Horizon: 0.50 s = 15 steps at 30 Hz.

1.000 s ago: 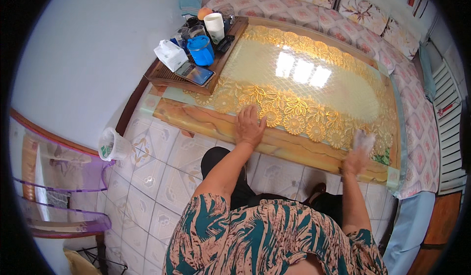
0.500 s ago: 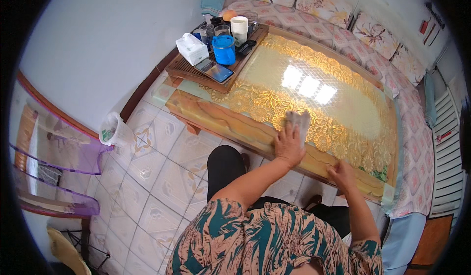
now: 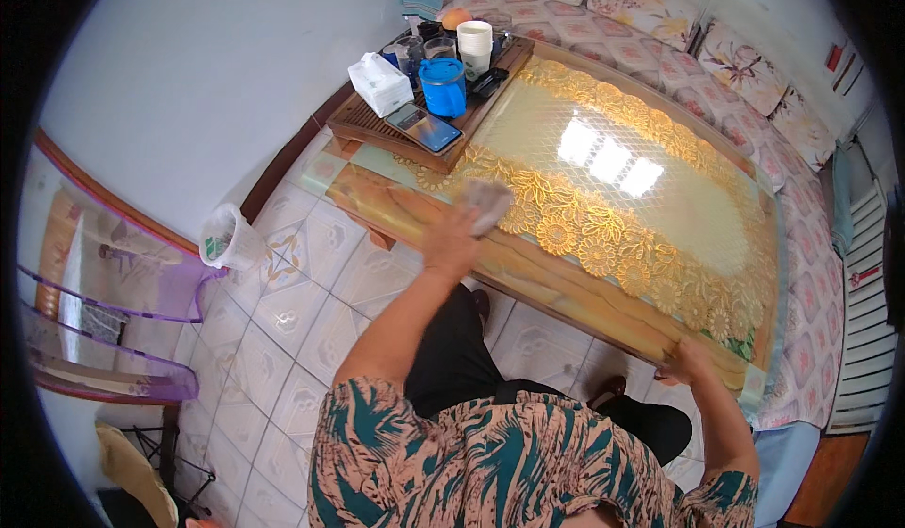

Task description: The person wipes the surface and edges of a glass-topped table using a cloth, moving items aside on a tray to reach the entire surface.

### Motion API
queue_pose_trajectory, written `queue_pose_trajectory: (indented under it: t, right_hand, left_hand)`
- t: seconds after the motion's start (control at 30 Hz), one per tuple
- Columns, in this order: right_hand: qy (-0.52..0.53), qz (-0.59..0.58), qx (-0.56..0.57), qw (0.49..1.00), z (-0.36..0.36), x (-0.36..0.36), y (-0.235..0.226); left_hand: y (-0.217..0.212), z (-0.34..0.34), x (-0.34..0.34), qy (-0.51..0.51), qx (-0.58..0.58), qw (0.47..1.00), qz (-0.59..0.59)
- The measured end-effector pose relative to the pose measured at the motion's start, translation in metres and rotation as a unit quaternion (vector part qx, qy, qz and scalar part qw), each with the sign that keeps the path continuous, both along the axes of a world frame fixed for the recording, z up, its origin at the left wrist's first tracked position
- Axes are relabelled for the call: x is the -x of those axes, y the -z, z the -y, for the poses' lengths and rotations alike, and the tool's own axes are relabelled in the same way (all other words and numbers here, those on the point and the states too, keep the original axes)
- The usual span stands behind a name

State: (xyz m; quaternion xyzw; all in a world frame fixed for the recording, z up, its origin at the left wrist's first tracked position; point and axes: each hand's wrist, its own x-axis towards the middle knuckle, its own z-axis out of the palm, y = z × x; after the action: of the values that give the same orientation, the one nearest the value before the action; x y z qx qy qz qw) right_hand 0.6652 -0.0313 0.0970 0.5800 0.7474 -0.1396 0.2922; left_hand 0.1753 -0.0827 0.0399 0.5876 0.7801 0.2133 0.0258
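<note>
In the left hand (image 3: 451,243), cloth (image 3: 489,207) points forward-right, long axis blurred

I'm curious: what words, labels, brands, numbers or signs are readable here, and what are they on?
No text is readable in this picture.
Phone: screen lit, but any characters are too small to read.
White tissue pack: any print is too small.
Paper cups: greenish print, too blurred to read.
Cloth at the left hand: blurred; no writing shows.
Table cover: gold flowers and lattice, no words visible.

Pale cloth (image 3: 489,204), blurred, over gold-patterned table (image 3: 537,124)
</note>
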Motion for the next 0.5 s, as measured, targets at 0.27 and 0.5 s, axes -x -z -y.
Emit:
queue_pose_trajectory:
  t: [0.27,0.5]
  right_hand:
    - [-0.031,-0.002,0.005,0.999,-0.007,-0.01,0.006]
    - [-0.028,0.022,-0.008,0.999,-0.003,-0.009,0.001]
  left_hand:
    - [-0.004,0.039,0.127,-0.266,0.093,0.956,-0.076]
    - [-0.015,0.011,0.207,-0.39,0.157,0.907,-0.022]
